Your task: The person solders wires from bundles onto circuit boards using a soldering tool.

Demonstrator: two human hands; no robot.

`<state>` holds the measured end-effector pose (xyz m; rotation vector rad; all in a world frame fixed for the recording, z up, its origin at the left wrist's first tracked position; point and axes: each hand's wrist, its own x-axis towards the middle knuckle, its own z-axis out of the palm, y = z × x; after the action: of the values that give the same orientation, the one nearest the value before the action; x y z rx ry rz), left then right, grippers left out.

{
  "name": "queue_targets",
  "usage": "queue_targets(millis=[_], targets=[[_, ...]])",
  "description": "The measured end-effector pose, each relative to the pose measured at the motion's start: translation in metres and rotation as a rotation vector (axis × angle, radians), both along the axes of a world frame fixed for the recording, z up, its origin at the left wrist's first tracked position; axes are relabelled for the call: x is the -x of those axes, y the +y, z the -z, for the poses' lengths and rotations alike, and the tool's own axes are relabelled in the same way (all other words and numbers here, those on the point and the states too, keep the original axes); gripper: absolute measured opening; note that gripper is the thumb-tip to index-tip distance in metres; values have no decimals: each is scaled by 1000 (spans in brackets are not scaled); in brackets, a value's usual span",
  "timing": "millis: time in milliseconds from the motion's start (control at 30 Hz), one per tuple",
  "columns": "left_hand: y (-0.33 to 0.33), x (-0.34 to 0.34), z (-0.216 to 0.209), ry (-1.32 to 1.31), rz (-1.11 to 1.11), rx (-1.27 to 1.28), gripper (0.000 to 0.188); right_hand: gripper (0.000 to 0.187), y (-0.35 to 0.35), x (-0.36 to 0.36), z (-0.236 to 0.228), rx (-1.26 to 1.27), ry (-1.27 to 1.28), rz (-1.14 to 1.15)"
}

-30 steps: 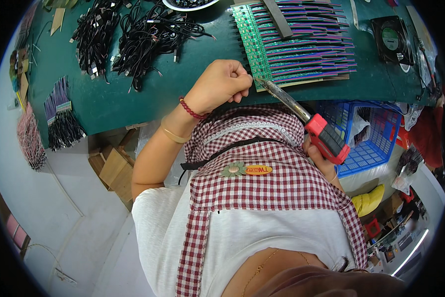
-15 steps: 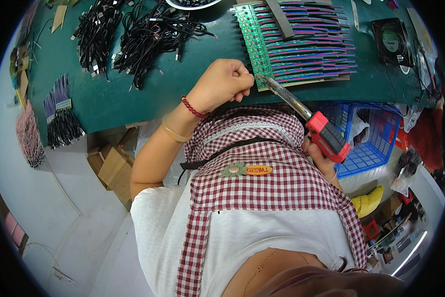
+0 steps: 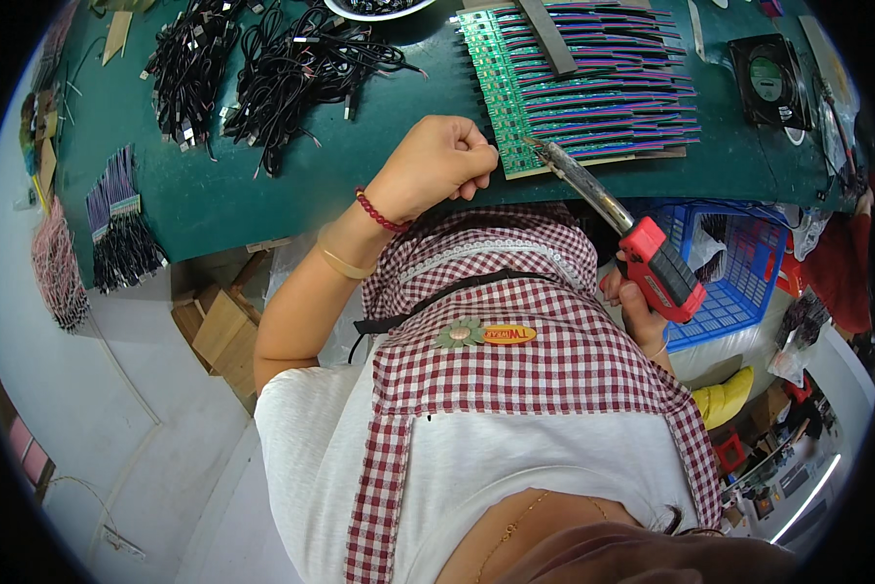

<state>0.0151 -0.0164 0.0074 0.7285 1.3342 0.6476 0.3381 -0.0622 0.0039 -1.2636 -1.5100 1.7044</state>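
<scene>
My left hand (image 3: pixel 449 164) is closed in a pinch at the lower left corner of a sheet of green circuit boards (image 3: pixel 501 92). Whatever its fingertips hold, if anything, is too small or hidden to make out. In my right hand (image 3: pixel 640 316) is a red and black soldering gun (image 3: pixel 659 271), gripped by its handle. The gun's metal barrel slants up and left, and its tip is over the nearest boards, a little right of my left fingers. Rows of thin striped wires (image 3: pixel 613 107) run rightward from the boards. A grey bar (image 3: pixel 546 37) lies across them.
Two heaps of black USB cables (image 3: pixel 287 78) lie left of the boards on the green table (image 3: pixel 379 161). A white bowl (image 3: pixel 379 10) sits behind. At the right is a black fan (image 3: pixel 770 83). A blue crate (image 3: pixel 725 302) stands below the table's right side.
The soldering gun has shifted right, its tip drawing away from my left fingers. My left hand stays almost where it was, still pinched.
</scene>
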Motion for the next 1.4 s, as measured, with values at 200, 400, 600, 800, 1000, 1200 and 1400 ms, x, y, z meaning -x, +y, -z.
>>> queue_targets(millis=[200,400,600,800,1000,1200,1400], targets=[[-1,7,-2,-18,41,-24,16,49,5,10,-5,-30,54,47],[28,43,-28,431,141,-434,19,48,19,19,-9,-93,138,164],[109,76,-15,1488,19,-1005,16,45,30,30,-18,-100,335,203],[130,84,-12,1437,421,-429,17,44,25,28,-17,-131,344,260],[118,95,-21,1115,50,-763,12,39,38,33,-16,-226,329,275],[80,83,-27,647,-61,-682,18,39,50,51,-23,-195,496,247],[-3,-20,-40,-13,-158,-409,14,39,52,99,-37,-155,292,217]])
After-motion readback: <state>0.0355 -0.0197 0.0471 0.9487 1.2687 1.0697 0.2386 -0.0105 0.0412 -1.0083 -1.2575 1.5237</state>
